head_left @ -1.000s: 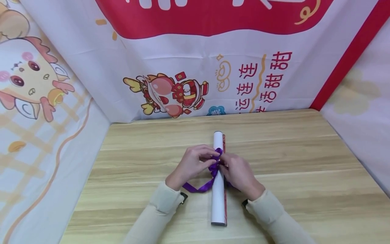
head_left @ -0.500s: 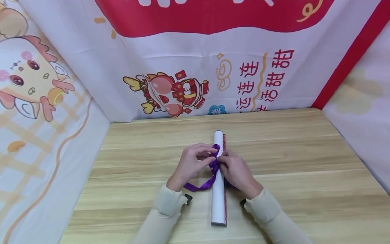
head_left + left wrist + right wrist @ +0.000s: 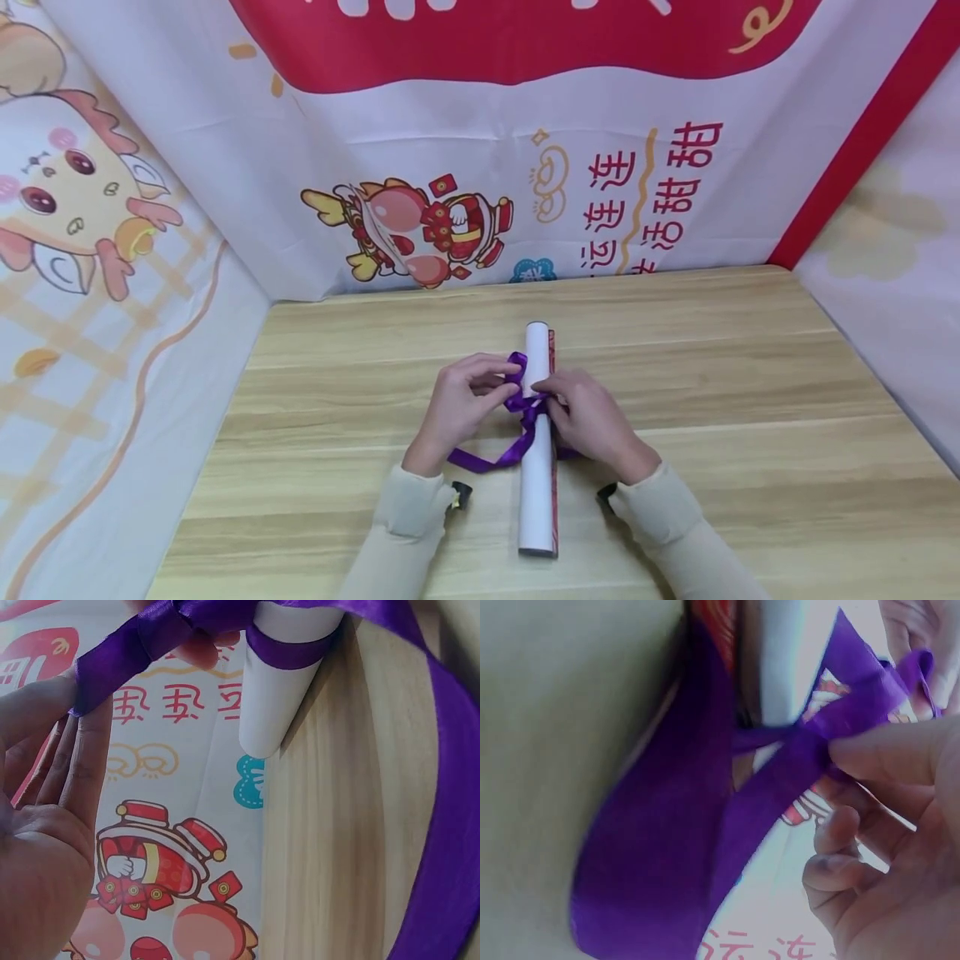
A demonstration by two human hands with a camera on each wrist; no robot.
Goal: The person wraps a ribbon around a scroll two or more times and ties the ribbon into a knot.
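A white paper roll (image 3: 536, 500) lies lengthwise on the wooden table, with a strip of red patterned material (image 3: 556, 508) along its right side. Purple ribbon (image 3: 506, 458) goes round the roll near its middle, and one tail curves out on the left. My left hand (image 3: 459, 408) pinches a ribbon loop just left of the roll, between thumb and fingertips. Over the roll, my right hand (image 3: 596, 423) pinches the ribbon close to the knot. In the right wrist view a wide ribbon tail (image 3: 652, 847) hangs near the camera, its thumb and finger holding the crossing.
The wooden table (image 3: 712, 375) runs back to a printed white and red cloth (image 3: 465, 108). Another printed cloth (image 3: 97, 358) borders the left side, and a pale one (image 3: 885, 275) the right. Dark wrist devices show below both sleeves.
My left hand has drawn the ribbon loop leftward, off the top of the roll. My right hand has shifted slightly right over the last half second. The roll stays put.
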